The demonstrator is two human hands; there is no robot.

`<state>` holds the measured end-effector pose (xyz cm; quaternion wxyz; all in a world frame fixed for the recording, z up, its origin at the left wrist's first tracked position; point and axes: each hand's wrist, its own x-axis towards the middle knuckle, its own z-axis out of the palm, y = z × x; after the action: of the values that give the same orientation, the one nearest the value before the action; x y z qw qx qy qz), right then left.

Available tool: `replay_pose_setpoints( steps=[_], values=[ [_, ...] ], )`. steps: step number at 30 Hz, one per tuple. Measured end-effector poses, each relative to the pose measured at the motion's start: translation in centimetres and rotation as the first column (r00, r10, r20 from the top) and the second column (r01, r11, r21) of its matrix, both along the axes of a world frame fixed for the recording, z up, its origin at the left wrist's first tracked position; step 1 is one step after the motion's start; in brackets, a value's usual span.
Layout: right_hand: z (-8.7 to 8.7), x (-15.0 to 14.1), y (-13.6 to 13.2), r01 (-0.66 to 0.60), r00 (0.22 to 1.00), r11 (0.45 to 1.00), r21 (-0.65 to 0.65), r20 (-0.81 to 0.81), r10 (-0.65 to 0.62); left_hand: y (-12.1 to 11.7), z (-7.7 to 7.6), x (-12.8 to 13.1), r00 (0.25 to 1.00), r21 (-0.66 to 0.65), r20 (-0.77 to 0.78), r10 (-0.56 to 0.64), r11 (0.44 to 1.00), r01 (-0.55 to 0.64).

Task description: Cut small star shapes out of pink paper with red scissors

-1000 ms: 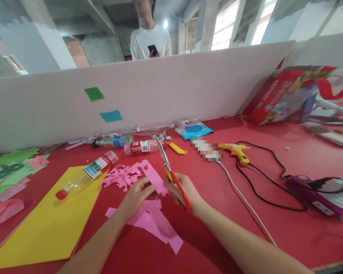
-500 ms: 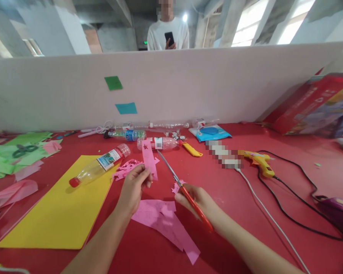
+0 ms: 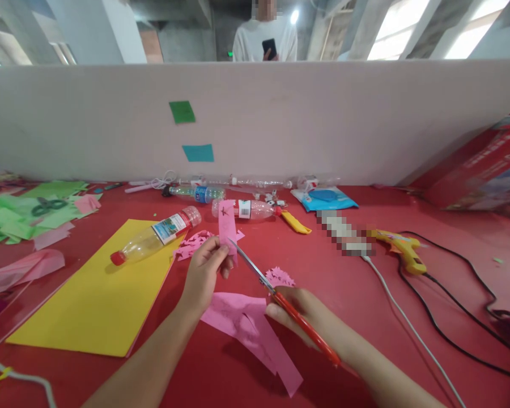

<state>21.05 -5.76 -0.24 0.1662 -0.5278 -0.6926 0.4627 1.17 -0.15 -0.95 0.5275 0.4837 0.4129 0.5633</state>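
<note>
My left hand (image 3: 210,263) pinches a narrow strip of pink paper (image 3: 226,222), held upright with a dark mark near its top. In my right hand (image 3: 301,311) are scissors (image 3: 276,293) with red handles; their blades point up and left, the tips beside the strip close to my left fingertips. Beneath my hands a larger cut sheet of pink paper (image 3: 250,326) lies on the red table. Small pink cut-outs (image 3: 280,276) lie just beyond my right hand, and pink scraps (image 3: 193,243) lie behind my left.
A yellow sheet (image 3: 89,294) bears part of a plastic bottle (image 3: 153,238). More bottles lie near the white partition (image 3: 323,119). At right are a yellow glue gun (image 3: 402,249) with a black cord and a blue packet (image 3: 325,198); a person (image 3: 266,39) stands behind the partition.
The view has shifted, so most things appear a little further right. The scissor tips have come closer to the pink strip and my left fingertips. Both hands keep their hold.
</note>
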Motion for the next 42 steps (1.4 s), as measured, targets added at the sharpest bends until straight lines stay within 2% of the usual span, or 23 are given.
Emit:
replay_pose_setpoints(
  steps=[7,11,16,31,36,42],
  values=[
    [0.1,0.2,0.0,-0.006,0.998,1.000,-0.006,-0.070,0.005,-0.2,0.6,0.0,0.993,0.046,-0.111,0.032,0.999,-0.027],
    [-0.1,0.2,0.0,0.003,0.996,0.998,-0.069,-0.094,-0.010,-0.3,0.9,-0.1,0.989,0.043,-0.147,0.036,0.999,-0.030],
    [-0.3,0.2,0.1,0.010,0.996,0.997,-0.071,-0.091,-0.017,-0.4,1.1,-0.1,0.985,0.046,-0.171,0.039,0.998,-0.031],
    [-0.9,0.0,0.4,0.031,0.997,0.999,-0.042,-0.071,-0.034,-0.7,1.0,0.3,0.994,-0.002,-0.104,0.039,0.999,-0.039],
    [-1.0,-0.3,0.3,0.050,0.993,0.995,-0.082,-0.100,-0.058,-0.6,0.6,0.4,0.998,-0.018,-0.049,0.041,0.999,-0.042],
    [-0.8,-0.7,0.4,0.045,0.991,0.998,0.037,-0.129,-0.040,-0.6,0.2,0.5,0.999,-0.030,-0.010,0.046,0.998,-0.046]
  ],
)
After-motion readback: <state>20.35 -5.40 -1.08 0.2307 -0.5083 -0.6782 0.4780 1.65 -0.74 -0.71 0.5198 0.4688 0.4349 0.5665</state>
